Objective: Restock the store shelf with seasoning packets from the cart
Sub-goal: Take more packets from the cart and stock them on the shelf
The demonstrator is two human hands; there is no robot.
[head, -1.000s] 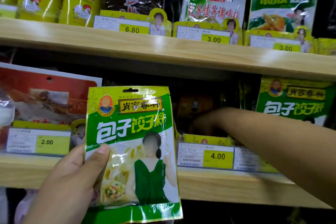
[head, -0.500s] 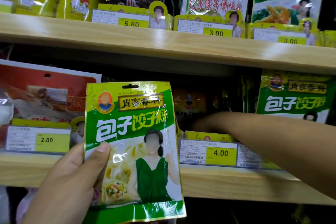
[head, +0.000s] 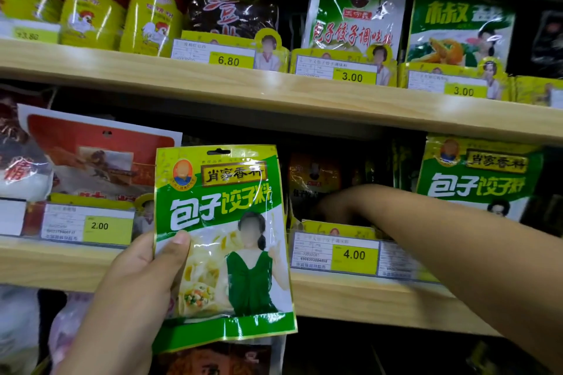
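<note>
A left hand (head: 128,292) at the lower left of the frame held a green seasoning packet (head: 224,240) upright in front of the lower shelf (head: 350,295), its grip clamped on the packet's left edge with the thumb pressed across the front and the fingers hidden behind. A second, darker packet showed beneath it at the bottom edge, too little visible to tell whether the same hand held it.

On the upper shelf (head: 213,85), across the top of the frame, stood three yellow canisters (head: 152,18) with red lids at the left, then a dark brown packet (head: 233,14), a green-and-white packet (head: 355,15) and a green packet printed with food (head: 460,30). Three price tags read 6.80 (head: 228,60), 3.00 (head: 352,77) and 3.00 (head: 463,91).

On the lower shelf, a red-and-white packet (head: 100,155) leaned at the left above a tag marked 2.00 (head: 100,225). In the dark middle bay behind the tag marked 4.00 (head: 354,254) stood an orange packet (head: 313,173), dim and blurred. The right hand (head: 332,207) reached into that bay from the right edge of the frame; it was blurred and in shadow, so whether its grip was apart or together could not be told. At the right, a matching green packet (head: 478,176) stood on the shelf behind the forearm.
</note>
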